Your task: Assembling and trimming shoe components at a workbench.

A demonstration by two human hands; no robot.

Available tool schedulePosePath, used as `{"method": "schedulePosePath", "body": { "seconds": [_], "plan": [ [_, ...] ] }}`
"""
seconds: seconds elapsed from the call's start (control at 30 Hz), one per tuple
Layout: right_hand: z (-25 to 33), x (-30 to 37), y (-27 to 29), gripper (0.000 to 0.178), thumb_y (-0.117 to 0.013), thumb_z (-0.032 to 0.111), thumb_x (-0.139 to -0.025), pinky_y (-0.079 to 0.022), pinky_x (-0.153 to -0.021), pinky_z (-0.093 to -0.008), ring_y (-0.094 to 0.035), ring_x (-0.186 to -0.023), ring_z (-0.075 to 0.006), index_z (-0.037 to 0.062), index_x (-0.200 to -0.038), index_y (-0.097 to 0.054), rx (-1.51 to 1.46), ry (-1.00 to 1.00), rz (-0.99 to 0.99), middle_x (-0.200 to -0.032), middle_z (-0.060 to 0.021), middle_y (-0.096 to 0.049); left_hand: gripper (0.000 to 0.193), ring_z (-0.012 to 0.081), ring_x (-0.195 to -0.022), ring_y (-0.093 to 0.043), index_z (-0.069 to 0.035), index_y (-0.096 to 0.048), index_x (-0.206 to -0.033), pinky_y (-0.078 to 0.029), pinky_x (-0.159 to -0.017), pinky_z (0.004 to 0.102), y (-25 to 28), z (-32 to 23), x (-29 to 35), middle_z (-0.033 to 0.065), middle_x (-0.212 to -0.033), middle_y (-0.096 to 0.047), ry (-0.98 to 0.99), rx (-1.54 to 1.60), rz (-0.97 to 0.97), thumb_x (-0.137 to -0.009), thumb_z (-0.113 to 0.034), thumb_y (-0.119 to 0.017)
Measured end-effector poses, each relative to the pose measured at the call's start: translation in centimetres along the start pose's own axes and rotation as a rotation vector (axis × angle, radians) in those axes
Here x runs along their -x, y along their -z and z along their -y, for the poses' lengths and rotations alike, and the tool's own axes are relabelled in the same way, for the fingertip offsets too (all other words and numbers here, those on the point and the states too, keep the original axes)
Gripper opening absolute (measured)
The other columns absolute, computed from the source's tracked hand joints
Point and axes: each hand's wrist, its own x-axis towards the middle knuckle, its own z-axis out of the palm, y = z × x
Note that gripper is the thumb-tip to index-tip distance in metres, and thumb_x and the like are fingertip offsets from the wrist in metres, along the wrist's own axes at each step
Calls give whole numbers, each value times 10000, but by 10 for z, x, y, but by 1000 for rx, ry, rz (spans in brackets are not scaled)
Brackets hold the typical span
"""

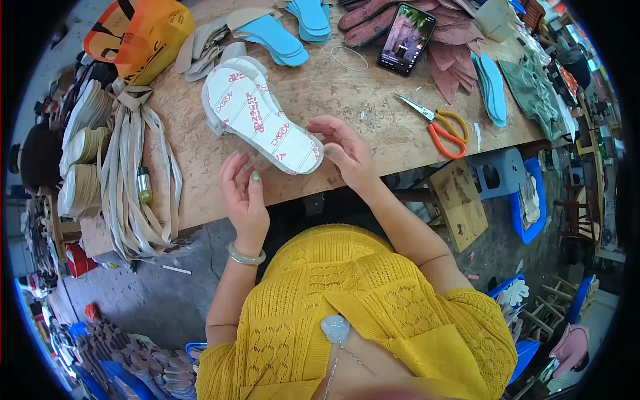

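Insole (257,117), white with red print, lies aslant at the near part of a worn wooden table (190,200), its wide end pointing up and left, its narrow end toward the person, on top of greyish, translucent-looking pieces (212,121) that jut out past its left side. Left hand (245,199), with a pale bangle (247,255) round its wrist, is half open just below the insole's lower edge, fingers loosely curled, thumb raised, nothing visible in its grasp. Right hand (348,152) is also partly open, its fingers and thumb curved about the narrow end; whether it pinches the edge or merely sits beside it, I cannot tell. Farther right on the tabletop are scissors (430,116) with one orange and one yellow handle loop, blades pointing up and left. Beyond them a phone (407,40) with a lit screen rests against dark red pieces (453,63). Blue insoles (273,39) are stacked past the white one. Pale strips (123,173) drape over the table's left edge, next to a small bottle (145,185).
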Motion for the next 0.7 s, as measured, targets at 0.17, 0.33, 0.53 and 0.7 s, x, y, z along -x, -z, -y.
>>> {"method": "schedulePosePath", "body": {
  "seconds": [0.17, 0.33, 0.53, 0.7],
  "plan": [
    [12, 1, -6, 687, -728, 224, -758, -369, -1005, -341, -473, -1209, -228, -9, -1309, -390, 157, 56, 36, -1294, -127, -475, 431, 221, -1186, -445, -7, -360, -1311, -386, -1002, 359, 1, -1, -1, 110, -1330, -348, -12, 4, -9, -895, 2, -473],
    [25, 1, -18, 901, -810, 284, -646, -370, -1002, -380, -472, -1204, -283, 6, -1353, -326, 395, 150, 75, -1305, -167, -464, 421, 220, -1180, -456, -3, -370, -1306, -401, -988, 356, 0, 1, 0, 118, -1308, -384, -8, 3, -24, -899, -9, -478],
    [27, 10, -27, 1012, -812, 247, -623, -324, -1029, -420, -423, -1215, -374, 21, -1408, -215, 749, 126, 107, -1353, -206, -404, 420, 223, -1176, -461, -5, -382, -1296, -414, -969, 343, 2, 0, 0, 118, -1330, -347, 4, 13, -9, -887, 21, -472],
    [10, 10, -26, 831, -695, 49, -721, -371, -1002, -406, -452, -1197, -361, 17, -1406, -226, 744, 167, 34, -1346, -216, -413, 438, 231, -1179, -464, -5, -375, -1307, -410, -975, 346, 2, -1, -1, 118, -1331, -348, -12, 3, -5, -880, 35, -462]
  ]
}}
